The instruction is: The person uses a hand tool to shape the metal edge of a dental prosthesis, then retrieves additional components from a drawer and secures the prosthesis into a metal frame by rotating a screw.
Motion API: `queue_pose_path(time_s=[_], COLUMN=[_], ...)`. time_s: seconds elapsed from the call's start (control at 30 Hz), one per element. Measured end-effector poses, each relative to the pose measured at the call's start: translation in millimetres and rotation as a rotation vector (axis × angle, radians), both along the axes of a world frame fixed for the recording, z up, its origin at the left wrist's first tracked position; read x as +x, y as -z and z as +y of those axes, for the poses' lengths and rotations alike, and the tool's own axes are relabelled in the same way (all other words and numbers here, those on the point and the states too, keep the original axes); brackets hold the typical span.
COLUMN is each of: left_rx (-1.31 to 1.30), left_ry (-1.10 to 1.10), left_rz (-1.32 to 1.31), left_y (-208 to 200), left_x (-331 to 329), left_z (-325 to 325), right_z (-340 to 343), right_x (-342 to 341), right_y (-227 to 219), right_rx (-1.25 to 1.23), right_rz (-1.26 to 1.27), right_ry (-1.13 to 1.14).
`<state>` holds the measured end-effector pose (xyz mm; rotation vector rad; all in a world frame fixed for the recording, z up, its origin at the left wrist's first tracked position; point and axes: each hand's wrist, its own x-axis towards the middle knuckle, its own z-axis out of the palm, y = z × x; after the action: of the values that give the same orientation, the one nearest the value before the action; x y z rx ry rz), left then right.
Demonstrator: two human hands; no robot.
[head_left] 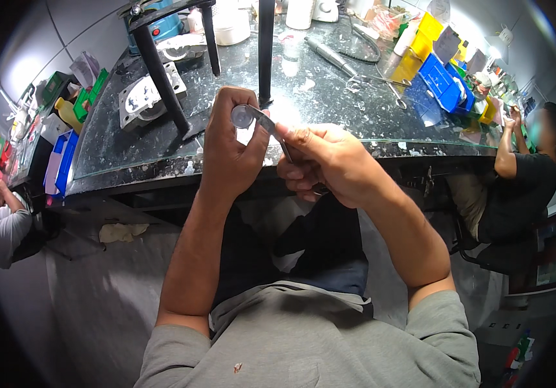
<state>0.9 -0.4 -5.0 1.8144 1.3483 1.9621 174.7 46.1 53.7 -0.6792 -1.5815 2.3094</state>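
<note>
Presently, listed by the black metal stand (167,94): one clear round piece (241,117), on our side of it, grasped in our left hand (234,150); one metal tool (264,122), gripped in our right hand (330,155), its end at the piece's rim, contact unclear. Right of the stand, on the bench (194,155): one grey cylindrical handpiece (330,56), one blue bin (443,84).

Bright glare on tabletop (375,119); floor (110,297) dimmer; rim black, edges bent.

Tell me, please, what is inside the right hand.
The right hand holds a metal tool; one end shows by a round piece in the left hand. The gripped part is covered and cannot be seen.
</note>
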Motion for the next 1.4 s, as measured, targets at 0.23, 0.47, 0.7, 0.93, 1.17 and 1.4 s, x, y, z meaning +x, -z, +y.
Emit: queue_pose_path(time_s=[0.23,0.47,0.7,0.93,1.17,1.4], left_rx=[0.029,0.027,0.018,0.024,0.010,0.096], left_ry=[-0.042,-0.098,-0.089,-0.055,-0.066,-0.140], left_rz=[0.015,0.065,0.049,0.026,0.071,-0.042], left_y=[-0.9,-1.2,-0.9,-1.4,-1.9,-7.0], left_x=[1.8,2.1,0.2,1.4,-0.3,6.5], left_z=[0.8,0.9,0.7,0.7,0.0,3.0], right_z=[-2.3,-4.3,-2.7,-11.0,1.3,-15.6], right_x=[3.1,0.4,-0.7,-3.1,0.0,-8.0], right_y=[-1.0,2.9,9.7,-7.1,-3.7,4.4], right_rx=[-0.123,-0.188,-0.200,-0.013,-0.064,-0.163], right_rz=[0.043,0.074,0.085,0.012,-0.006,0.097], right_ry=[-0.076,-0.005,-0.008,0.048,0.034,0.031])
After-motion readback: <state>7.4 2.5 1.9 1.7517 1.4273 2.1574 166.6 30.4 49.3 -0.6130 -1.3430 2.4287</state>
